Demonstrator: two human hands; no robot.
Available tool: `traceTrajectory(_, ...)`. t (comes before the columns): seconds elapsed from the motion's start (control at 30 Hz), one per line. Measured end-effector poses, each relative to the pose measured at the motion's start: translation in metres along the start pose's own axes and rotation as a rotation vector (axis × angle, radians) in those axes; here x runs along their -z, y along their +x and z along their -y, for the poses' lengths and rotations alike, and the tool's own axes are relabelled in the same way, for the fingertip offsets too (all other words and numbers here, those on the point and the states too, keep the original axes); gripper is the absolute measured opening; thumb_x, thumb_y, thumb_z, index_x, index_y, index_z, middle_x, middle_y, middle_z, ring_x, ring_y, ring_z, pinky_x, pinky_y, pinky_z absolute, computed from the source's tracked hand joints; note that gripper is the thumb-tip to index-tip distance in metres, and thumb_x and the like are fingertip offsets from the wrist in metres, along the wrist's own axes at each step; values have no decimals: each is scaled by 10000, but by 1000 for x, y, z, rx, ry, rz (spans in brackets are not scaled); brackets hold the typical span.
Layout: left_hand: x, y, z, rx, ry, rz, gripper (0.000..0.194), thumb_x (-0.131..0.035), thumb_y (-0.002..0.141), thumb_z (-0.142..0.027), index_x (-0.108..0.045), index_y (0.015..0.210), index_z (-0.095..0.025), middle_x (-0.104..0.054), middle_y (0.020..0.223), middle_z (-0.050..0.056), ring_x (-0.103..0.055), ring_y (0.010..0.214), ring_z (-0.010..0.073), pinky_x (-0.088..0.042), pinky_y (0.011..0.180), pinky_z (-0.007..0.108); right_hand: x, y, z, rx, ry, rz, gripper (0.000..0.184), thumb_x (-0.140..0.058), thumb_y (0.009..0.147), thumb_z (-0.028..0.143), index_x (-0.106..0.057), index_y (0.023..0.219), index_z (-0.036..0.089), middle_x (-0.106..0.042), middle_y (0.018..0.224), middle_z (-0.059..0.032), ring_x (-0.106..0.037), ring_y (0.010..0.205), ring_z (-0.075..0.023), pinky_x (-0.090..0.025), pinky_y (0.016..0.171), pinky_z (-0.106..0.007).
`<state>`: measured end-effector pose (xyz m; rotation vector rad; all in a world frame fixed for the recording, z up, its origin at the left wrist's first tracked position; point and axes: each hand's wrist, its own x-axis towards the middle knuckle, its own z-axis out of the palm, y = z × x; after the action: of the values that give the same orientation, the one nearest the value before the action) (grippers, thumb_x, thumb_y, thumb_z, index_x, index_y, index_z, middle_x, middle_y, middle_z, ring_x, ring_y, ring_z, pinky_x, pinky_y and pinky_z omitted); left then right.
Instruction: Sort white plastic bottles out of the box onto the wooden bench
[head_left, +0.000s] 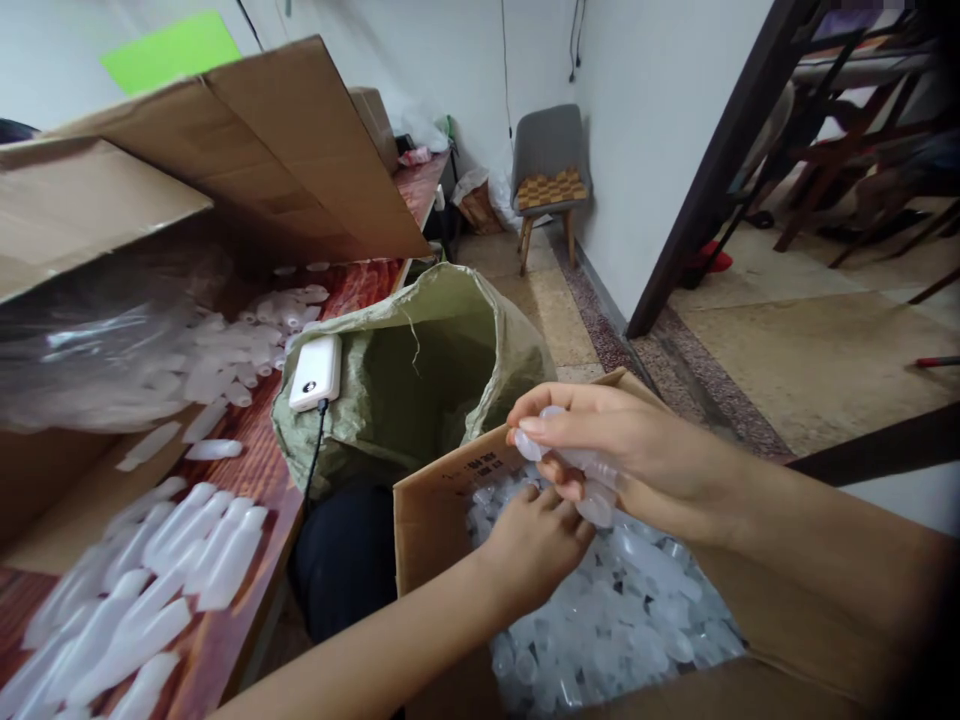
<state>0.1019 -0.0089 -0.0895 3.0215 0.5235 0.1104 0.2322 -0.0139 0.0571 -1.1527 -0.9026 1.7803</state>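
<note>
My right hand (622, 445) is closed around a few translucent plastic pieces (598, 503), which poke out between its fingers; their exact shape is partly covered. Just below and to the left is my left hand (536, 550), its fingers curled and the back of the hand facing up. Whatever it holds, if anything, is hidden. Both hands are over an open cardboard box (431, 530) filled with small translucent plastic pieces (600, 630), many shaped like short caps.
Small white plastic bottles (232, 560) lie on the reddish table (262, 430) at left, beside a large open carton (300, 150) lined with clear plastic. A green woven sack (450, 380) stands open, a white power bank (315, 372) at its rim. Behind is a grey chair (551, 150).
</note>
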Motion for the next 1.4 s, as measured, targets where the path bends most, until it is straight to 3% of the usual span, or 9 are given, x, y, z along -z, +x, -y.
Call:
traceTrajectory(0.13,46,-34,2,190,-116,-34,234,-509,944,-316,-568,1104,-155,-644,1041,112,-584,1032,272,-506,841,422,5,1,-7,489,-690,-24,75,-609,847,213,-658,901,200,-637,832,-7,-598,777,-140,-482,676,-252)
traceTrajectory(0.2,68,-52,1,350,-357,-130,251,-465,968,-322,-534,1156,-169,-620,1084,110,-575,1044,241,-498,865,389,6,4,-11,623,-874,-22,93,-577,863,192,-666,884,209,-659,944,-13,-610,897,-156,-476,781,-278)
traceTrajectory(0.33,83,-76,-5,525,-730,-319,248,-427,993,-307,-510,1186,-176,-601,1087,81,-570,1023,183,-466,893,327,2,9,-17,466,-865,34,134,-564,893,287,-687,926,246,-691,969,-3,-630,920,-176,-485,740,-281)
traceTrajectory(0.63,62,-80,-14,663,-1054,-621,599,-709,828,-442,-368,1270,-226,-608,910,16,-585,806,168,-466,677,285,-14,13,-35,71,-505,5,292,-656,847,493,-656,882,203,-594,694,21,-502,557,-92,-361,430,-186)
traceTrajectory(0.8,65,-83,-14,645,-1023,-689,543,-675,864,-410,-351,1268,-247,-588,871,-3,-563,760,144,-456,656,269,-16,14,-36,99,-520,39,266,-667,854,478,-652,906,218,-595,705,30,-488,540,-80,-373,431,-176)
traceTrajectory(0.97,67,-87,-14,581,-1001,-722,531,-682,870,-351,-364,1290,-288,-582,891,-13,-553,754,123,-449,638,238,-17,16,-30,196,-643,146,276,-572,927,458,-682,1115,289,-679,1019,-15,-569,644,-102,-411,464,-200)
traceTrajectory(1.13,68,-93,-13,569,-974,-783,478,-666,887,-299,-387,1275,-305,-556,822,-40,-515,678,88,-420,591,200,-13,15,-27,243,-713,182,284,-528,953,464,-669,1119,282,-669,852,5,-542,583,-95,-396,475,-221)
traceTrajectory(1.3,74,-96,-12,633,-981,-807,392,-656,891,-310,-445,1222,-299,-541,804,-44,-528,625,72,-422,549,182,-10,12,-27,308,-749,123,186,-593,926,424,-599,1006,256,-667,906,7,-636,867,-160,-501,735,-271)
traceTrajectory(1.4,81,-94,-12,693,-1177,-707,264,-619,904,-398,-520,1087,-235,-547,758,-39,-529,523,57,-415,473,170,-9,8,-28,366,-878,168,187,-585,929,409,-574,1025,249,-673,974,-15,-636,949,-198,-502,756,-301)
